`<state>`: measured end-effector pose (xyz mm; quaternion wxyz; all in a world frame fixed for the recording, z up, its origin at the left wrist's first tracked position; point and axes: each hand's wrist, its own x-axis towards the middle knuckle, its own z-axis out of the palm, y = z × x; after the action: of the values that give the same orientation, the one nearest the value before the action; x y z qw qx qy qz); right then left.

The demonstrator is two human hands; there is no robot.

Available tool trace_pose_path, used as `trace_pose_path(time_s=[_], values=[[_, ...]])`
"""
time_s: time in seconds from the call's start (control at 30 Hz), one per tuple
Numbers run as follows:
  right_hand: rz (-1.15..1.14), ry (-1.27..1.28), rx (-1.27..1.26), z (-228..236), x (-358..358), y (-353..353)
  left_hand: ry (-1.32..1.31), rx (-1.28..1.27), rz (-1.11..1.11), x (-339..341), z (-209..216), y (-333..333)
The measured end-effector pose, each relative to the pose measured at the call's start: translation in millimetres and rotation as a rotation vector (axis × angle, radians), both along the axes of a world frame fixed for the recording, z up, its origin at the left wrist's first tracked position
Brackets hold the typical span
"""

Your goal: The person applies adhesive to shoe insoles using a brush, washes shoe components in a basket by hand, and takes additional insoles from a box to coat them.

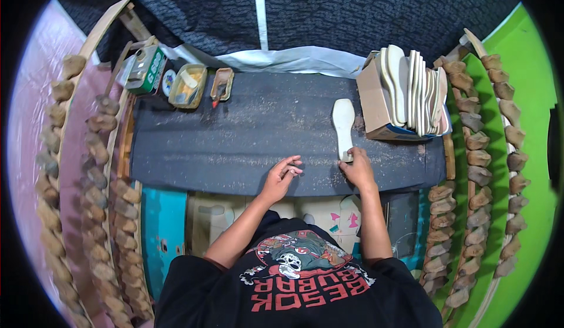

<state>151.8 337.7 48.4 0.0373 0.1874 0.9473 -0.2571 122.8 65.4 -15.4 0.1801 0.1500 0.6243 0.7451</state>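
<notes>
Insole [344, 125] in right hand [358, 170] (palm-down)

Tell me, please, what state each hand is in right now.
Left hand: open, fingers loosely curled, holding nothing.
Right hand: closed on the near end of a pale sole-shaped piece.

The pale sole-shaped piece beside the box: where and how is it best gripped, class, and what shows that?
Probably by its narrow near end, coming from the person's side, thumb and fingers on opposite edges. The pale sole-shaped piece points its broad end away, so the slimmer end faces the person, and the right hand is at that end.
</notes>
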Motion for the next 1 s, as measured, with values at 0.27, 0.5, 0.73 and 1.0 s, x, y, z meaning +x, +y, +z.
trace_pose_path(time_s=[0.27, 0.5, 0.73, 1.0], values=[[-0.179, 0.005, 0.095, -22.9, -20.9, -26.3, -0.06, 0.029, -0.269, -44.6, -20.6, 16.9], [-0.173, 0.018, 0.07, -27.9, -36.6, -18.8, -0.073, -0.042, -0.372, -55.7, -12.4, 47.9], [-0.101, -0.004, -0.005, -20.2, -48.5, 5.2, -0.153, -0.056, -0.327, -67.1, -7.5, 75.0], [-0.22, 0.276, -0.51, -58.8, -41.2, 44.9, -0.268, -0.041, -0.227, -91.3, -6.6, 127.5]])
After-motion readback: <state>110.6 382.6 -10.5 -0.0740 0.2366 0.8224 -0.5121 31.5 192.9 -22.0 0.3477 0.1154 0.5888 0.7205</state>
